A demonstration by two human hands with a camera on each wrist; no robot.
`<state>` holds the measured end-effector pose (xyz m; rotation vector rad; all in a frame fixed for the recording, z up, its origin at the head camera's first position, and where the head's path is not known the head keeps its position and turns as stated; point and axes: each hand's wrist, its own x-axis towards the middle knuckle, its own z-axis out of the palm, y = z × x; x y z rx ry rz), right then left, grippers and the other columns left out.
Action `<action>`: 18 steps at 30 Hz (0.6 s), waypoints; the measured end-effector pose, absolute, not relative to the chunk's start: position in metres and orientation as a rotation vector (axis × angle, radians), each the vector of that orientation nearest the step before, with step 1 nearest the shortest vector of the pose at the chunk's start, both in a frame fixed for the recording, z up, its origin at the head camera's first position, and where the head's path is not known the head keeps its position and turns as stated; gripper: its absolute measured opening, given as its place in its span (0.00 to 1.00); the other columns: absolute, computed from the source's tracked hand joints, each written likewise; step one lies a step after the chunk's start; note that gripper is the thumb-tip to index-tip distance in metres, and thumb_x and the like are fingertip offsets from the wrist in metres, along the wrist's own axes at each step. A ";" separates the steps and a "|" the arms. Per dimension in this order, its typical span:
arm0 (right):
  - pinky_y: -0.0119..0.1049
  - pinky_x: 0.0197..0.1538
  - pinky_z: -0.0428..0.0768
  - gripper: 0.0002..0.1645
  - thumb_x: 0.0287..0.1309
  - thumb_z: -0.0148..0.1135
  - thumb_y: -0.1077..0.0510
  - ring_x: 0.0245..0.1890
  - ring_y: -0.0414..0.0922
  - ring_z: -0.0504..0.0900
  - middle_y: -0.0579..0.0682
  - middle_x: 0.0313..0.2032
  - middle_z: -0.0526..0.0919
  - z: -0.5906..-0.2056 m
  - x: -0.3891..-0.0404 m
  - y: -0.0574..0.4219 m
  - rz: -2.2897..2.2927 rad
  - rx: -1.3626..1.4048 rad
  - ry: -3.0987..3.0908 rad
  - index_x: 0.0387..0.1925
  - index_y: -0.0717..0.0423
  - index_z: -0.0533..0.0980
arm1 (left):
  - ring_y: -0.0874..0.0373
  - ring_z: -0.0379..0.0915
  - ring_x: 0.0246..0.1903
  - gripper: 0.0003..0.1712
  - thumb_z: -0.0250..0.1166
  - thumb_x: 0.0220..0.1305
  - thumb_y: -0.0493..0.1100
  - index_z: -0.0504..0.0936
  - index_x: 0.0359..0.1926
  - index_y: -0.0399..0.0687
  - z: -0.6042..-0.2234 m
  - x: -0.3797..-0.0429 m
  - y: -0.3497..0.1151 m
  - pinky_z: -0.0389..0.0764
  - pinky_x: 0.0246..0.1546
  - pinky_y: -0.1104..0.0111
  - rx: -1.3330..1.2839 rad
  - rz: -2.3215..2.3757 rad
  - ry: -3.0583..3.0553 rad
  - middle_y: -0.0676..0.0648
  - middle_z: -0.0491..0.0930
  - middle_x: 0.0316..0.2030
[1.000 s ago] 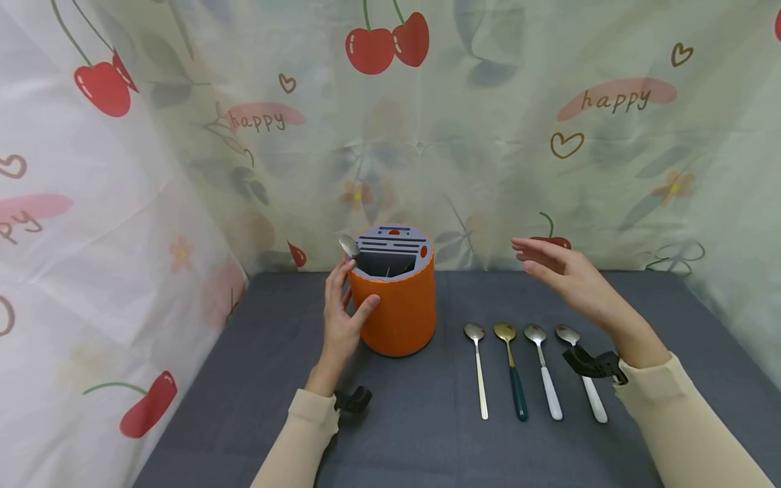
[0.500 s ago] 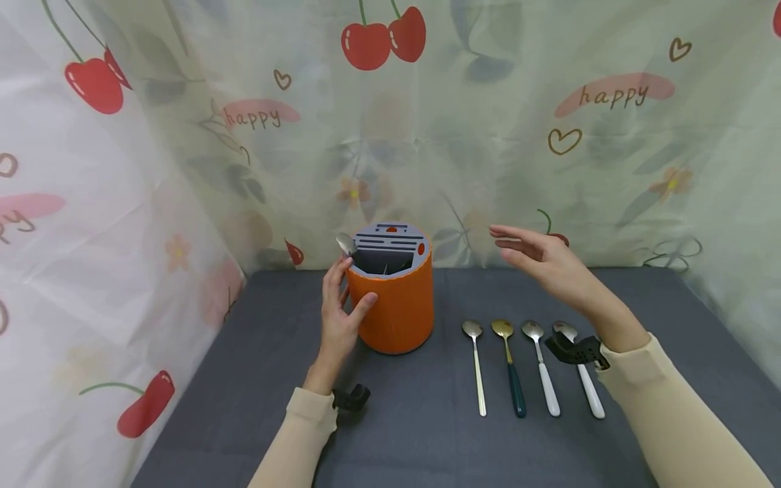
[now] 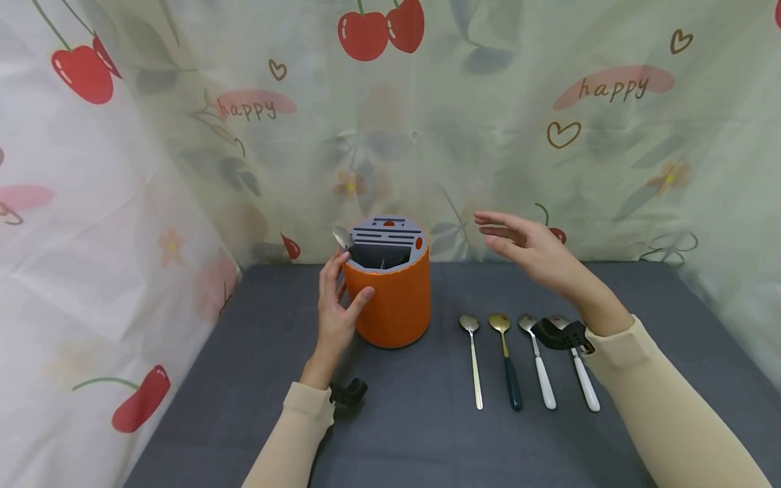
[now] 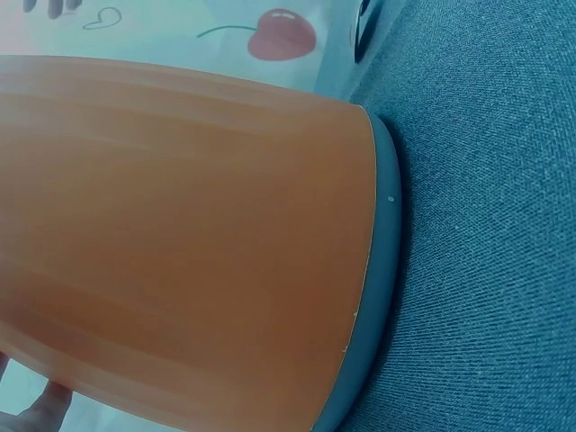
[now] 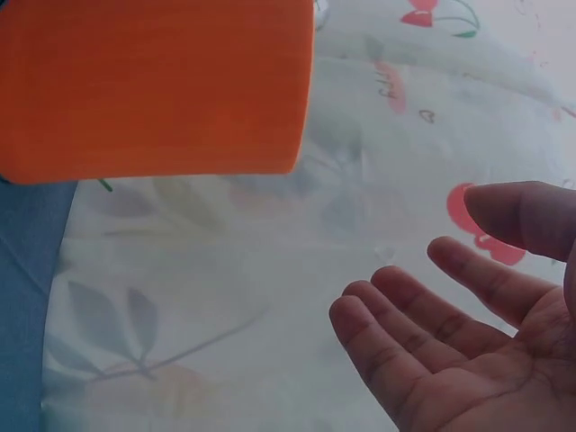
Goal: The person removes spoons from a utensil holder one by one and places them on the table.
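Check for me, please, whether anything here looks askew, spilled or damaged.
Only a small thing: one spoon tilts outward at the rim of the orange holder, beside the left hand, while the four other spoons lie in a row on the gray cloth. I see no spill or damage.

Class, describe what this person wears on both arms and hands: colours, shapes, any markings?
The left sleeve and right sleeve are long, plain and cream. The left wrist piece and right wrist piece are black and curved like hooks. The left hand and right hand show no gloves.
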<state>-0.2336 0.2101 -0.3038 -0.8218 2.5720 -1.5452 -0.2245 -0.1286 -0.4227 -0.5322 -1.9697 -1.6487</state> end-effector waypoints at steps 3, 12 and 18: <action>0.62 0.73 0.64 0.31 0.80 0.55 0.53 0.76 0.53 0.65 0.50 0.76 0.66 -0.302 -0.235 0.207 -1.551 -0.835 2.565 0.78 0.49 0.64 | 0.38 0.52 0.76 0.41 0.66 0.67 0.25 0.62 0.77 0.39 -0.423 -0.225 -0.129 0.56 0.69 0.28 -0.534 -1.645 -1.969 0.34 0.53 0.78; 0.58 0.73 0.66 0.31 0.79 0.56 0.54 0.73 0.51 0.69 0.51 0.74 0.69 -0.295 -0.239 0.194 -1.569 -0.855 2.550 0.78 0.50 0.64 | 0.38 0.52 0.76 0.41 0.66 0.66 0.25 0.62 0.77 0.39 -0.422 -0.224 -0.129 0.55 0.69 0.28 -0.532 -1.645 -1.968 0.34 0.53 0.78; 0.57 0.74 0.64 0.31 0.78 0.57 0.51 0.73 0.49 0.69 0.49 0.73 0.71 -0.290 -0.242 0.184 -1.609 -0.836 2.488 0.78 0.46 0.65 | 0.38 0.52 0.76 0.41 0.66 0.66 0.25 0.62 0.77 0.39 -0.422 -0.224 -0.129 0.55 0.69 0.28 -0.533 -1.648 -1.968 0.34 0.53 0.78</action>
